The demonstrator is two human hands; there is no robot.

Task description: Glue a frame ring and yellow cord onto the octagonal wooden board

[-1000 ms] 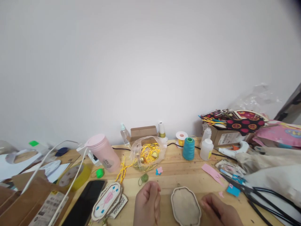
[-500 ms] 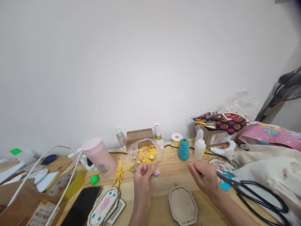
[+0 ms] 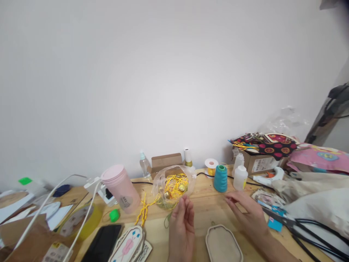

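My left hand point(image 3: 183, 225) is raised in front of the clear plastic bag point(image 3: 159, 187) of yellow cords and gold bells. Its fingers are curled in beside the thumb, and what they hold, if anything, is hidden. A thin green cord loop point(image 3: 167, 220) shows at its left edge. Near the white squeeze bottle point(image 3: 240, 178), my right hand point(image 3: 247, 210) has its fingertips drawn together, with nothing distinguishable between them. Between my wrists lies a scalloped wooden plaque point(image 3: 223, 243) with a small green loop at its top.
Left stand a pink tumbler point(image 3: 121, 189), a black phone point(image 3: 102, 243) and decorated wooden tags point(image 3: 128, 245) with yellow cord. A teal thread cone point(image 3: 220, 179) stands behind. Black-handled scissors point(image 3: 308, 229) lie right, before a filled cardboard box point(image 3: 259, 162).
My left hand has turned palm inward and loosened from a fist. My right hand's fingers have straightened somewhat. The small pink-and-blue piece beside my left hand no longer shows. The view has shifted slightly.
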